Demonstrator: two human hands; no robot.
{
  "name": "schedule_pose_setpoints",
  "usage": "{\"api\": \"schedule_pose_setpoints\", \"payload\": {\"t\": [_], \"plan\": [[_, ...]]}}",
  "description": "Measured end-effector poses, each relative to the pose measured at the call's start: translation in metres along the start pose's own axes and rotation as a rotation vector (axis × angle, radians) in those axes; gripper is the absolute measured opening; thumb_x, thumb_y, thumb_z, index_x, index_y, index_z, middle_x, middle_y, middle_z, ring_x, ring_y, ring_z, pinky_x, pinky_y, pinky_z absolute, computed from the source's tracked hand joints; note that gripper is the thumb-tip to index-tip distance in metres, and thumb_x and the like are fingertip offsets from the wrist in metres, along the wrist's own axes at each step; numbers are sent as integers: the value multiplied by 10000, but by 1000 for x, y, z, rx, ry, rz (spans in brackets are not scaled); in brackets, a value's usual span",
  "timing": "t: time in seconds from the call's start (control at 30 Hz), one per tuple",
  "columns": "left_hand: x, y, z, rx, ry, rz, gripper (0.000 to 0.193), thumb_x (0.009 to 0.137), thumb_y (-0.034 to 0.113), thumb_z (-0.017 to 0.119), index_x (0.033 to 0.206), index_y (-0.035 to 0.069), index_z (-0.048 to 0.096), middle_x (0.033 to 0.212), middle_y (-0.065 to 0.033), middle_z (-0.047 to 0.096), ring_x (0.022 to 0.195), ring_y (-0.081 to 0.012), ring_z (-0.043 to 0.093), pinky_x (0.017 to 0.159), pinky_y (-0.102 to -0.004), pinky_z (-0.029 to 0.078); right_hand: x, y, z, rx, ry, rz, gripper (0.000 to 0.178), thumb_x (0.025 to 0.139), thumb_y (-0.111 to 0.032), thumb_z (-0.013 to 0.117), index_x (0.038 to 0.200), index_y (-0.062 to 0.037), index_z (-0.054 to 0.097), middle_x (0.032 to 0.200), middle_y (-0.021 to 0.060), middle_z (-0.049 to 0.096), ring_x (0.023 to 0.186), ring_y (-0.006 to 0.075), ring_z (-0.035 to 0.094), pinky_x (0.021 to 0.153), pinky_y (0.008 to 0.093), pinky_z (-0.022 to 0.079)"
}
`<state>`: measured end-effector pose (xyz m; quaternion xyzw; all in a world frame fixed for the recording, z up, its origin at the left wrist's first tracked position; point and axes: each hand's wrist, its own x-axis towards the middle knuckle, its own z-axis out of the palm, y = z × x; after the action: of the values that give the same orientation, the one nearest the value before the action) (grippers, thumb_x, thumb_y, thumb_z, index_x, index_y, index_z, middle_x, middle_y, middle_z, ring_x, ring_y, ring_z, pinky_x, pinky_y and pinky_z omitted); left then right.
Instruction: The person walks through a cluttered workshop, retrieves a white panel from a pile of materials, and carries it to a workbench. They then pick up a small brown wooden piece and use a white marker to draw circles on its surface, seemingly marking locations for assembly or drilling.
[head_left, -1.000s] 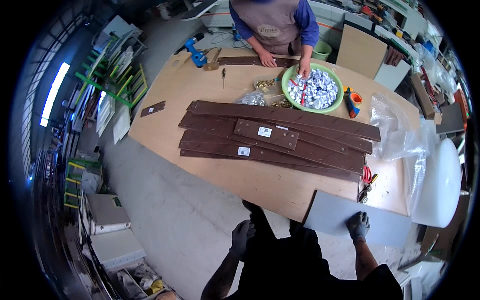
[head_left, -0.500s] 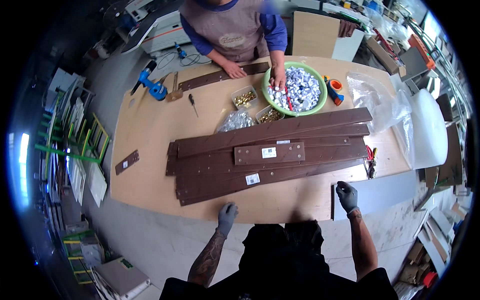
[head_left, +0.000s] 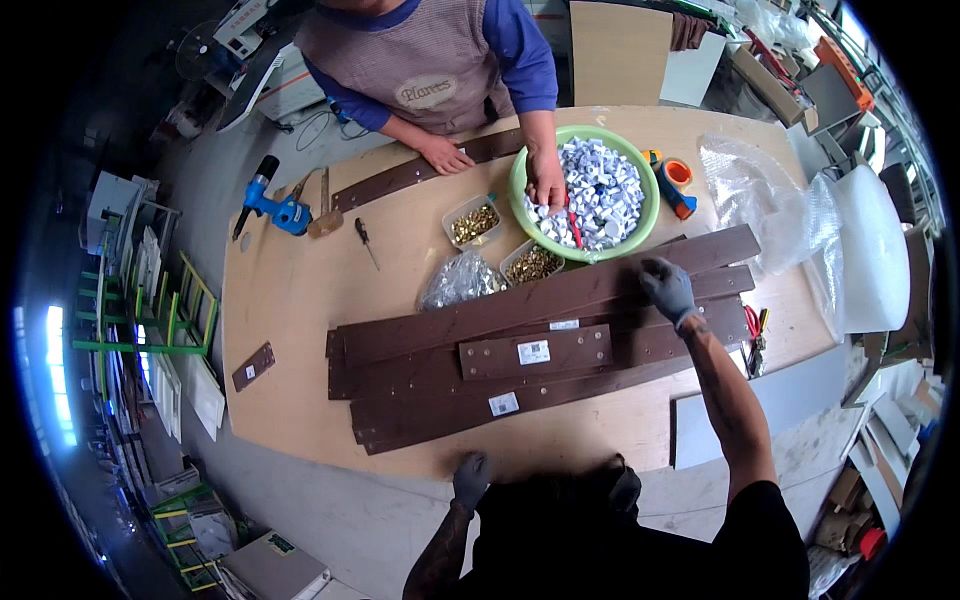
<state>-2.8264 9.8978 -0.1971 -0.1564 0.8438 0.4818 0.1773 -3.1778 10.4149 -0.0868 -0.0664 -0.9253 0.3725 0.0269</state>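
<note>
My right hand, in a grey glove, reaches over the right part of the stacked dark brown boards. Its loosely bent fingers point toward the green bowl and show nothing between them. Low at the table's front edge is my left hand, also gloved, with its fingers curled and nothing seen in them. A short brown board with a white label lies on the stack. In the bowl are many small white plastic pieces and a red-handled tool.
Across the table, a co-worker's hand dips into the bowl. Two boxes of brass-coloured fittings stand beside a clear bag. A blue power drill, screwdriver, grey panel and bubble wrap lie around.
My right hand has moved from the grey panel forward and left over the brown boards. My left hand has drawn back slightly. The co-worker's hand stays in the bowl.
</note>
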Motion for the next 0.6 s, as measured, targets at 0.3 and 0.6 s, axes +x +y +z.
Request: {"api": "schedule_pose_setpoints", "payload": {"t": [0.3, 0.6], "plan": [[-8, 18, 12, 219, -81, -35, 290, 962, 241, 605, 1175, 51, 656, 1232, -191, 653, 1154, -397, 608, 1031, -496, 459, 167, 38, 56, -267, -56, 46, 388, 852, -358, 719, 1085, -53, 658, 1028, 215, 693, 983, 409, 660, 843, 509, 529], [-2, 15, 27, 484, -176, 313, 302, 895, 135, 604, 1181, 108, 697, 1288, -189, 617, 1230, -378, 553, 1150, -647, 299, 204, 37, 61, -175, 53, 96, 306, 824, -198, 713, 1085, -41, 698, 1034, 199, 727, 987, 370, 692, 875, 434, 534]]}}
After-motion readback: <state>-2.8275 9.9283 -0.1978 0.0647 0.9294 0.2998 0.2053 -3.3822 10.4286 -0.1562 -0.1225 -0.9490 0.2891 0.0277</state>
